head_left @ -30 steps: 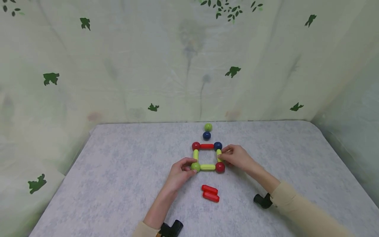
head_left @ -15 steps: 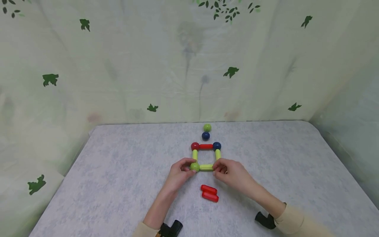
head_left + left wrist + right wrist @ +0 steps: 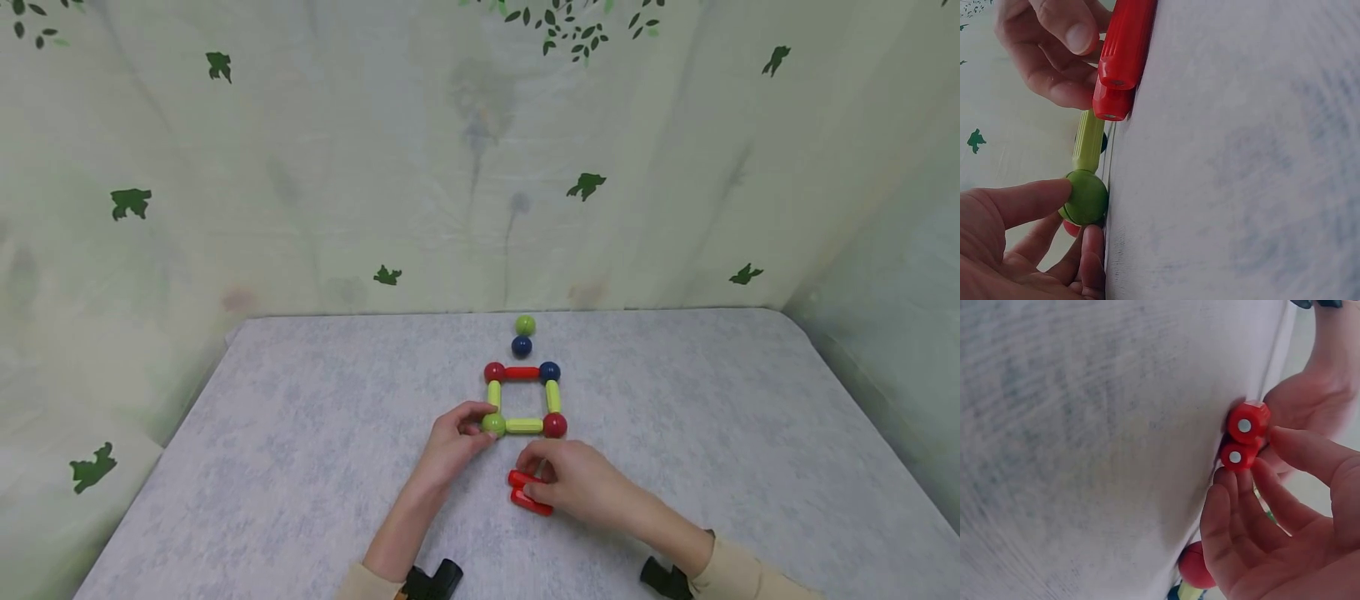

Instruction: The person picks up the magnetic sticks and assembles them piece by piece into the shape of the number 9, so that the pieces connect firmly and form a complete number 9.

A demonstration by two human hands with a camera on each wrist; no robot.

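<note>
My left hand point(image 3: 452, 440) pinches a green ball point(image 3: 1087, 199) at the near left corner of a square of magnetic rods and balls. A red rod point(image 3: 522, 373) forms its far side, with yellow-green rods point(image 3: 524, 426) on the other sides. The other corners are a red ball point(image 3: 493, 372), a blue ball point(image 3: 550, 372) and another red ball point(image 3: 555, 425). Nearer me, two loose red magnetic rods point(image 3: 1244, 425) lie side by side. My right hand point(image 3: 581, 482) has its thumb and fingers curled about the farther rod point(image 3: 1235, 457); the thumb's contact is hard to make out.
Beyond the square, a loose blue ball point(image 3: 521, 346) and a green ball point(image 3: 526, 325) sit one behind the other. A grey-white cloth covers the table point(image 3: 337, 392). A pale curtain point(image 3: 337, 167) hangs behind it.
My right hand has moved from the square's right-hand rod, past the near right red ball, down to the loose red rods. My left hand stays on the green ball.
</note>
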